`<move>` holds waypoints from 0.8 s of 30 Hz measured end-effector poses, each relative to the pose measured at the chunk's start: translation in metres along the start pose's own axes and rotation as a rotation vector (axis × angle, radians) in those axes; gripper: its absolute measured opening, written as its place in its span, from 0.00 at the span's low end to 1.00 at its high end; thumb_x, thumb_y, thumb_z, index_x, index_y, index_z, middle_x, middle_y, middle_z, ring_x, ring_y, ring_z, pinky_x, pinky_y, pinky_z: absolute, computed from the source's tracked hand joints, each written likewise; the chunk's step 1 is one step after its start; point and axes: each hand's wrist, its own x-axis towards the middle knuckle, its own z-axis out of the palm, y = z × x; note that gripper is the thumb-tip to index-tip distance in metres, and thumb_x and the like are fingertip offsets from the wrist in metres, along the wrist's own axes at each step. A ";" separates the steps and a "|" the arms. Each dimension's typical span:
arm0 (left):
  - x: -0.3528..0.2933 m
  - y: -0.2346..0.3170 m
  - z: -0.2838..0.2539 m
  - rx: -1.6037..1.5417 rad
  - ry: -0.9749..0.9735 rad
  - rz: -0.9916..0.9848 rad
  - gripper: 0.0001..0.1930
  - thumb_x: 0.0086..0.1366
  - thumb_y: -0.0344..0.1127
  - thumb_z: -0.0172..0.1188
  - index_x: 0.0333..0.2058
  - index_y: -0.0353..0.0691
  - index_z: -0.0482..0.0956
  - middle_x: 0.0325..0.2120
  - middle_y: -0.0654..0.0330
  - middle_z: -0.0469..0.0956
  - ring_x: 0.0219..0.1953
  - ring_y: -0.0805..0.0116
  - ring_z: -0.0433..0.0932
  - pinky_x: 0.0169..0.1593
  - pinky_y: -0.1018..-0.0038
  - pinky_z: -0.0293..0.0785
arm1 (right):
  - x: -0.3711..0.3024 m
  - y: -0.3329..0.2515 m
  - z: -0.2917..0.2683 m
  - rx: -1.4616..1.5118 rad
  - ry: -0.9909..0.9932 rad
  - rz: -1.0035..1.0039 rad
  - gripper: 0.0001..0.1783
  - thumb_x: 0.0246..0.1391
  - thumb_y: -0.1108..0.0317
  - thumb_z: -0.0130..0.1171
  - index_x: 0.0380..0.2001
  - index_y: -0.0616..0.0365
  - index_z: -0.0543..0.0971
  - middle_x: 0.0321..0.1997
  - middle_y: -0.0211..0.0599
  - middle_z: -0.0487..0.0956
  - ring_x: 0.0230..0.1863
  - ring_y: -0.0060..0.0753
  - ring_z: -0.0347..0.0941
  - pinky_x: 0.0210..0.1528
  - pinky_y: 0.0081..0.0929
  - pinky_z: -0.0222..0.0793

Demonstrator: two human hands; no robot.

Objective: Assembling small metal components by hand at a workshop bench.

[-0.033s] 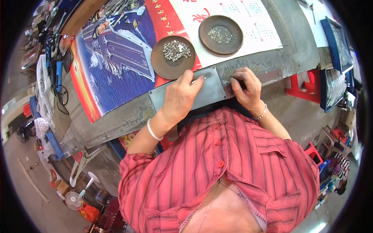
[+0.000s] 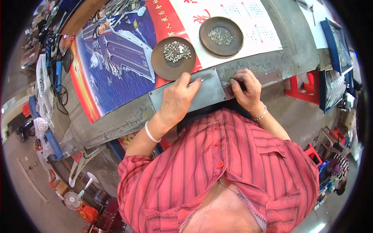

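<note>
My left hand (image 2: 176,97) is closed in a pinch over a grey metal plate (image 2: 204,97) fixed at the bench edge. A small shiny metal piece shows at its fingertips, too small to name. My right hand (image 2: 248,91) is at the plate's right end, its fingers curled in toward the thumb; whatever they hold is hidden. Just beyond my left hand sits a round brown dish (image 2: 163,69) with a heap of small silvery pieces (image 2: 177,51). Farther right, a second brown dish (image 2: 223,51) holds thin, small silvery pieces (image 2: 220,35).
A printed poster sheet (image 2: 112,87) lies under the dishes on the worn grey bench (image 2: 268,62). A brown strip (image 2: 272,77) runs along the edge to the right. Beyond it are a red stool (image 2: 295,91) and blue trays (image 2: 330,42). A white fan (image 2: 73,200) stands at lower left.
My left hand has shifted very slightly to the left, still pinched. My right hand stays almost where it was.
</note>
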 end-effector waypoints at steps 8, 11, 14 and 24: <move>-0.019 0.000 -0.014 0.017 -0.026 -0.115 0.17 0.53 0.19 0.53 0.42 0.41 0.79 0.37 0.49 0.71 0.34 0.47 0.75 0.34 0.59 0.73 | -0.004 0.017 0.000 -0.163 0.057 -0.198 0.10 0.36 0.70 0.62 0.25 0.58 0.73 0.26 0.39 0.72 0.28 0.43 0.70 0.30 0.37 0.66; -0.004 0.020 -0.004 -0.081 -0.011 -0.111 0.13 0.57 0.22 0.53 0.41 0.39 0.79 0.32 0.52 0.69 0.32 0.49 0.75 0.31 0.60 0.71 | -0.001 0.001 -0.005 -0.109 -0.005 -0.192 0.09 0.43 0.67 0.61 0.25 0.58 0.73 0.25 0.37 0.69 0.28 0.40 0.68 0.34 0.34 0.65; 0.018 0.029 0.010 0.040 -0.061 -0.041 0.11 0.57 0.25 0.53 0.39 0.38 0.78 0.31 0.52 0.68 0.31 0.50 0.75 0.30 0.61 0.71 | -0.006 0.000 -0.003 -0.099 0.002 -0.175 0.09 0.45 0.68 0.61 0.27 0.57 0.72 0.26 0.38 0.68 0.29 0.41 0.68 0.34 0.34 0.64; -0.026 0.010 -0.032 0.184 -0.270 -0.098 0.16 0.58 0.26 0.56 0.46 0.40 0.76 0.41 0.43 0.72 0.45 0.43 0.72 0.43 0.61 0.72 | -0.009 -0.004 -0.002 -0.110 0.035 -0.182 0.08 0.47 0.71 0.60 0.28 0.58 0.71 0.27 0.39 0.68 0.30 0.43 0.68 0.34 0.34 0.65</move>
